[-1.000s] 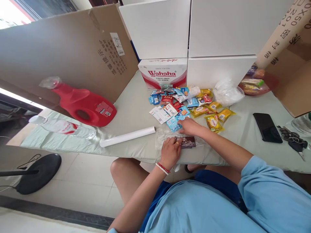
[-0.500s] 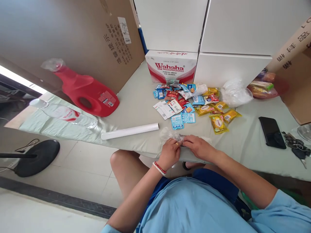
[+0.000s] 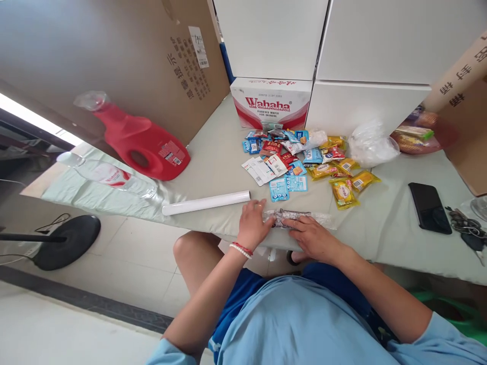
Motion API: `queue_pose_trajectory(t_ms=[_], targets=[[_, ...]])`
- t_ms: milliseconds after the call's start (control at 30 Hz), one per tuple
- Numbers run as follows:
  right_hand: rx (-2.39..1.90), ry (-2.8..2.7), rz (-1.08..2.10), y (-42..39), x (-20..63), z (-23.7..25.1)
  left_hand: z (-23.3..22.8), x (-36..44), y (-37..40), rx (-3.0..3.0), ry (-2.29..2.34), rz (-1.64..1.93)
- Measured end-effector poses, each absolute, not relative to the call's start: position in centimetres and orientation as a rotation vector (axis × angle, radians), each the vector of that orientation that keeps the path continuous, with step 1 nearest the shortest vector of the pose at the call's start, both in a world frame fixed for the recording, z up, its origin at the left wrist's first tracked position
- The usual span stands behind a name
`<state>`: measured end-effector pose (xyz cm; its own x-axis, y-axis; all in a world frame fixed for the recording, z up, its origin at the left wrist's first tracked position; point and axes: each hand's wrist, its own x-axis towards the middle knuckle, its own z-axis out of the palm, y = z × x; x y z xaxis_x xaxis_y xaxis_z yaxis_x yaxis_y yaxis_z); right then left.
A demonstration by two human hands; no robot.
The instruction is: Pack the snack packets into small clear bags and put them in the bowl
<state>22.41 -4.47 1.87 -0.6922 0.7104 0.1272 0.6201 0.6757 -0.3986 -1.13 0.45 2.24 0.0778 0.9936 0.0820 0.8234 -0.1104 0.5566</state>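
Note:
A small dark-patterned bundle in clear plastic film [image 3: 281, 215] lies near the table's front edge, with loose film trailing to its right. At its left end is my left hand [image 3: 252, 224], thumb touching the film and fingers curved apart on the tabletop side. My right hand [image 3: 315, 239] rests over the bundle from the front, its fingers extended and lying on the film. What is inside the wrapping cannot be made out. Beyond my left hand lies a white roll [image 3: 207, 203], and several blue, white and red snack packets [image 3: 279, 188] lie behind the bundle.
Yellow-wrapped snacks [image 3: 344, 193], a white plastic bag [image 3: 371, 146] and a Wahaha carton [image 3: 271, 104] stand further back. On the left are a red jug [image 3: 152, 147] and a water bottle [image 3: 110, 175]. A phone [image 3: 429, 208] and keys [image 3: 464, 223] lie right.
My hands have moved apart from their pinch at the bundle's middle. The left slid to its left end, the right came to lie on it, and the film looks flatter.

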Motion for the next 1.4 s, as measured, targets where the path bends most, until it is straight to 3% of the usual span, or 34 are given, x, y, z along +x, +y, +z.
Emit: queue_pose_trajectory(t_ms=[100,233,400,600,733,833,1067,1267,1400], targets=[[-1.058,-2.41,0.474,-5.0,23.0,1.2,1.9,-2.1,-0.9,2.022,1.906,0.452],[-1.12,-2.254,0.458,-5.8,23.1,-0.3,2.9,-2.7,-2.1,1.821,1.824,0.676],[-1.133,-2.213,0.475,-5.9,22.4,-1.0,3.7,2.0,-2.8,1.803,1.556,0.821],[-1.365,-2.007,0.443,-5.0,23.9,-0.1,2.7,5.5,-4.3,2.522,1.621,0.33],[-1.85,-1.941,0.196,-4.6,25.4,0.2,2.6,5.4,-4.6,2.665,1.669,0.116],[-1.926,-1.968,0.197,-4.5,26.2,1.1,2.8,5.5,-4.4,2.711,1.664,0.078],[-1.814,-1.962,0.579,-2.1,22.7,4.3,2.6,6.2,-4.1,2.674,1.591,0.185],[-1.657,-2.091,0.679,0.6,19.5,2.2,1.4,3.1,-3.0,2.213,1.409,0.617],[-1.519,-1.994,0.705,0.2,20.2,0.8,0.5,1.6,-1.3,1.964,1.721,0.715]])
